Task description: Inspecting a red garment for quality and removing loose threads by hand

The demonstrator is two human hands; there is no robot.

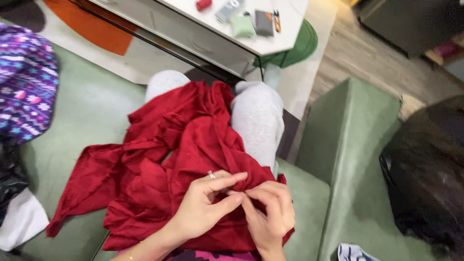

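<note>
Head view showed a dark red cloth (pixel 179 159) spread over the person's lap and the green sofa (pixel 87 116) seat. Both hands pinched one bunched fold near the seat's front edge: left hand (pixel 208 205) and right hand (pixel 268 212), fingertips touching, perhaps holding something too small to see. A purple patterned fabric (pixel 24 82) lay at the sofa's left.

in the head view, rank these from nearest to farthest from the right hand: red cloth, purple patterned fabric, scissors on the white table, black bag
1. red cloth: pinched by the right hand, on the lap.
2. black bag: to the right, on the green sofa arm.
3. scissors: far ahead, on the white table.
4. purple patterned fabric: far left on the sofa.
The last two are close to call.
</note>
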